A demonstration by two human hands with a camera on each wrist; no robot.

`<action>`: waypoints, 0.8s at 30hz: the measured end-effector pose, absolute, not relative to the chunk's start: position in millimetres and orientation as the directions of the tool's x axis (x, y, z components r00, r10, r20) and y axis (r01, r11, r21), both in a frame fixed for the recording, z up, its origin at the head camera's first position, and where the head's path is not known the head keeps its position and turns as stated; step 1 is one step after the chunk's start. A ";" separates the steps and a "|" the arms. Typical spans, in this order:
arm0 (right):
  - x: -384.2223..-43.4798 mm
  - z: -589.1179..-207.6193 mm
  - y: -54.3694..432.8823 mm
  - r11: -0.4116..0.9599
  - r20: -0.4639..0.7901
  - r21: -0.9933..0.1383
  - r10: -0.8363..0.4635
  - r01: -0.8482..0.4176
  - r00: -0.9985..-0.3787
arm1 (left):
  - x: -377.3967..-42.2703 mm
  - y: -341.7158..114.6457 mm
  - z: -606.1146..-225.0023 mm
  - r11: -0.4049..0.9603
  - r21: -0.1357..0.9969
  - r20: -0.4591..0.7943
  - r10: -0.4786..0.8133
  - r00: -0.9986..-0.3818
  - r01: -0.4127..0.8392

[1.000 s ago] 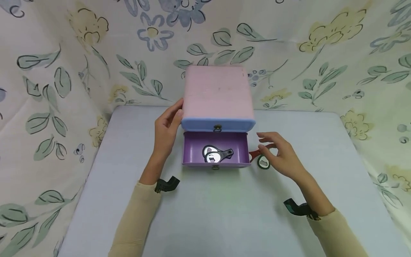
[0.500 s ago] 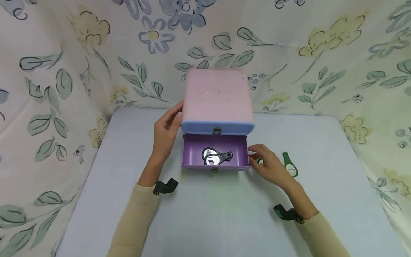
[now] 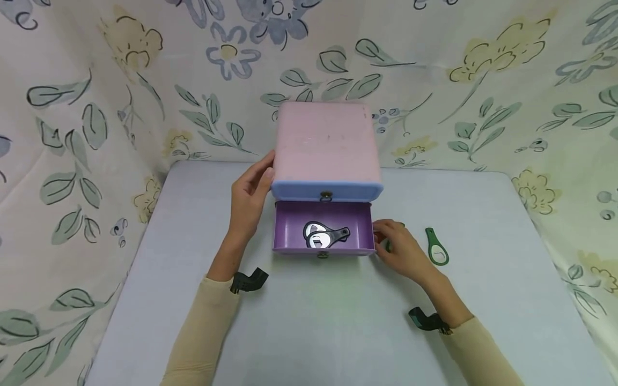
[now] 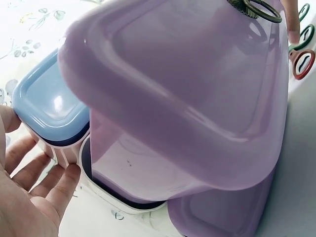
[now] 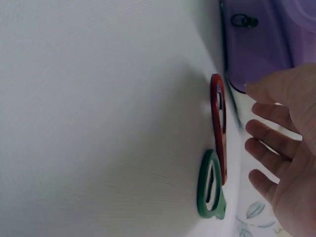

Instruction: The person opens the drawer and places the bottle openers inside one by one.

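Photographed on a white surface [image 3: 309, 316]: a pink cabinet [image 3: 328, 142], its blue top drawer [image 3: 299, 191] closed and, at 6 o'clock from it, a purple drawer [image 3: 292, 225] pulled out. Lying inside near the front edge: two black openers [image 3: 333, 236], one overlapping the other. Resting against the cabinet's side, at 10 o'clock from the purple drawer: the left hand [image 3: 247, 201], fingers extended and parted, nothing in its grasp. Just past 3 o'clock, beside the drawer's side wall: the right hand [image 3: 403, 249], empty, fingers loosely bent and spaced apart. Impossible to tell for certain: contact between right thumb and drawer. Shown by the right wrist camera, near those fingers on the surface: a red opener [image 5: 215, 113] and a green opener [image 5: 208, 177], close together. Farther out toward 3 o'clock: a second green opener [image 3: 429, 241], handle toward 11. Hanging behind, at 12: floral cloth [image 3: 193, 64].
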State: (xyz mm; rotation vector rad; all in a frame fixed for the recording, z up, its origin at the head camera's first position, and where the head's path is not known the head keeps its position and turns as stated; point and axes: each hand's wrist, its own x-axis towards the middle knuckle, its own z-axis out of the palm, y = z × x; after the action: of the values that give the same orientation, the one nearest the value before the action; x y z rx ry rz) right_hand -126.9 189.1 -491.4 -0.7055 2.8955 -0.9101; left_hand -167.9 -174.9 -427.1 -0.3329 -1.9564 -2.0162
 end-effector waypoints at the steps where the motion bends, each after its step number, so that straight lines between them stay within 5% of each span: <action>1: -127.1 -492.7 188.4 0.729 0.105 -0.547 -0.427 -0.411 -0.898 | -167.8 -174.8 -427.1 -0.019 0.926 0.375 -0.062 -0.925 0.377; 24: -123.0 -494.8 181.6 0.790 0.066 -0.378 -0.497 -0.483 -0.865 | -169.3 -176.4 -429.6 -0.019 0.921 0.386 -0.065 -0.920 0.388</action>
State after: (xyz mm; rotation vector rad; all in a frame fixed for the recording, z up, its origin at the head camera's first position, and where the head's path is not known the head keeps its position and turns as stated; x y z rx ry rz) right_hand -123.0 181.6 -494.8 -0.8041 2.9369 -0.6045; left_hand -169.3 -176.4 -429.6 -0.3387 -1.9464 -2.0101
